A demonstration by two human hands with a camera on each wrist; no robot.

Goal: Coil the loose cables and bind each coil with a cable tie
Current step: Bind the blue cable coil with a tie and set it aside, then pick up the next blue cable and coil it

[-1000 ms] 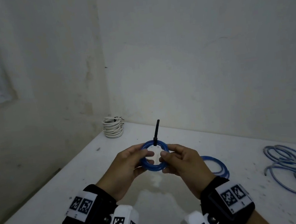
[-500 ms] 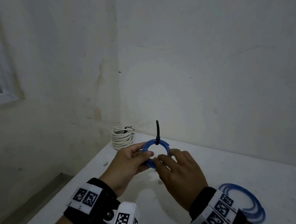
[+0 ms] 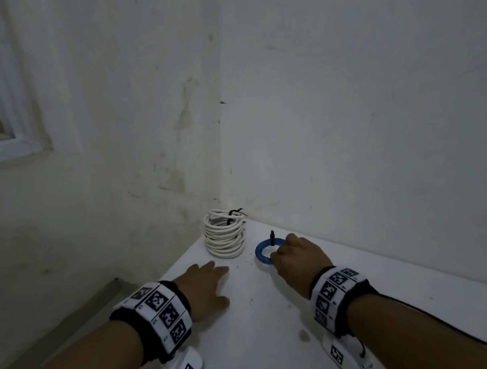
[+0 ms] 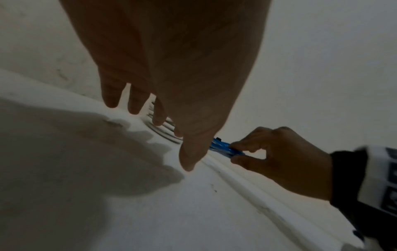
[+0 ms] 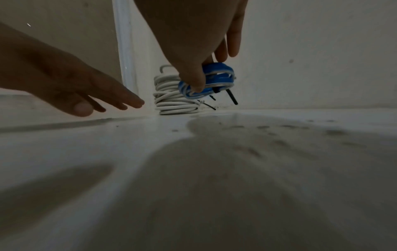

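A small blue cable coil [image 3: 263,252] bound with a black cable tie [image 3: 272,237] is held just above the white table near the back corner. My right hand [image 3: 298,258] pinches the blue coil [image 5: 217,79] between thumb and fingers; its tie tail [image 5: 232,98] points down toward the table. From the left wrist camera the same coil [image 4: 223,147] shows edge-on in that pinch. My left hand [image 3: 206,286] lies flat with straight fingers over the table, left of the coil, holding nothing. A stack of white cable coils [image 3: 224,234] stands in the corner.
The white table [image 3: 259,325] meets two plaster walls at the corner behind the white stack [image 5: 171,98]. Its left edge [image 3: 167,272] drops off beside my left hand. A window frame [image 3: 1,118] is on the left wall.
My left hand has let go of the blue coil and spread flat to the left. The right hand carried the coil forward and down toward the corner beside the white stack.
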